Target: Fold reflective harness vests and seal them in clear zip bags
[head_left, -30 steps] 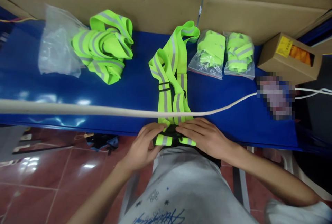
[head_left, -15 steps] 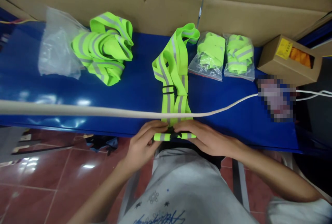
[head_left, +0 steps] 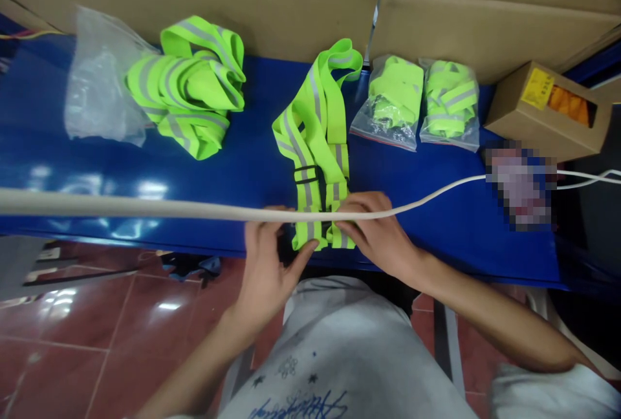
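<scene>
A neon-yellow reflective harness (head_left: 317, 105) with grey stripes and black sliders lies folded lengthwise on the blue table (head_left: 208, 193). Its folded lower end is near the table's front edge. My right hand (head_left: 383, 235) pinches the right strap close to that end, fingers above and thumb below. At the left strap, my left hand (head_left: 269, 264) has its fingers and thumb spread apart, the thumb tip against the strap's bottom edge. A white cable (head_left: 218, 209) passes in front of the view and covers part of the straps and fingertips.
Another loose reflective harness (head_left: 189, 89) lies at the left beside a clear plastic bag (head_left: 99, 83). Two bagged harnesses, a nearer one (head_left: 395, 99) and a farther one (head_left: 451, 102), stand by a cardboard box (head_left: 543, 108) with orange contents. A pixelated object (head_left: 519, 183) is at the right.
The harness's lower end, earlier rolled up between both hands at the table edge, now lies flat on the table. My left hand has opened; my right hand has moved up along the strap.
</scene>
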{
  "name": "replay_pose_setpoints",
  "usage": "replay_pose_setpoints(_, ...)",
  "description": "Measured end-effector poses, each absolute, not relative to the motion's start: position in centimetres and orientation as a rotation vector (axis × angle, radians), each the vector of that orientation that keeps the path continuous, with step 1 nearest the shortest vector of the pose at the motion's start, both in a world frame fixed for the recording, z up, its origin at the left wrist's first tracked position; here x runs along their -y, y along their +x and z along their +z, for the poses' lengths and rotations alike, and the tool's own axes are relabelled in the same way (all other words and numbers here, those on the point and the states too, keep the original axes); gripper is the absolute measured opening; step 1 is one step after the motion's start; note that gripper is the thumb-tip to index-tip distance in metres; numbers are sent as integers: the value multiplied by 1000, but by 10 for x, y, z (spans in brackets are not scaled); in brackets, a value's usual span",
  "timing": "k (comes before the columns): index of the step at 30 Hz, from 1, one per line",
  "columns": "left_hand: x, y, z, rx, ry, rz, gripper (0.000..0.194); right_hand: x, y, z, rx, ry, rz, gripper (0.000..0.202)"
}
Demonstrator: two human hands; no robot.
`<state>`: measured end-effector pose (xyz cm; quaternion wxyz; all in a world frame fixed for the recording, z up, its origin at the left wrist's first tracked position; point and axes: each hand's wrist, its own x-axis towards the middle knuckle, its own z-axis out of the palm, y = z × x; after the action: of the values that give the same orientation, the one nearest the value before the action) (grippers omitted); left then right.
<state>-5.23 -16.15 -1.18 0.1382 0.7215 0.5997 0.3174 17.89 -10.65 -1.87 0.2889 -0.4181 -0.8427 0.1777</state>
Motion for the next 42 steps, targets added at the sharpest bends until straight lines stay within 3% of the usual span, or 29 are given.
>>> replay_pose_setpoints(4, 156, -58, -9, -1585, 2398, 831, 40, 104, 184, -17, 2443, -980, 489, 24)
replay_pose_setpoints(8, 153, -68, -12, -1328, 2615, 600, 49, 116, 196, -11, 2611, -901, 321, 62)
replay_pose_setpoints(13, 149, -72, -14, -1204, 2776, 683, 41, 122, 200, -12, 2606, -883, 65, 37)
replay_pose_setpoints(18, 137, -60, -22, -1410, 2557, 953, 25, 96, 189, -10, 2458, -929, 324, 30)
replay_pose_setpoints(22, 118, -42, -24, -1619, 2388, 845, 26, 82, 182, -11, 2377, -1107, 471, 30)
replay_pose_setpoints(27, 102, -30, -21, -1667, 2442, 946, 19, 92, 179, -14, 2302, -1217, 137, 21)
replay_pose_setpoints(30, 103, -34, -17, -1530, 2551, 921, 9, 97, 183, -13, 2427, -1108, 88, 25)
replay_pose_setpoints(31, 105, -37, -16, -1460, 2572, 874, 12, 98, 186, -12, 2489, -1054, 126, 25)
replay_pose_setpoints(33, 111, -44, -13, -1355, 2596, 788, 36, 100, 194, -9, 2583, -964, 196, 31)
replay_pose_setpoints(35, 119, -49, -10, -1312, 2635, 704, 66, 103, 203, -6, 2647, -922, 232, 54)
replay_pose_setpoints(36, 123, -51, -9, -1304, 2665, 666, 71, 105, 207, -5, 2670, -909, 232, 60)
replay_pose_setpoints(42, 132, -47, -10, -1287, 2693, 753, 43, 111, 213, -6, 2532, -863, 300, 32)
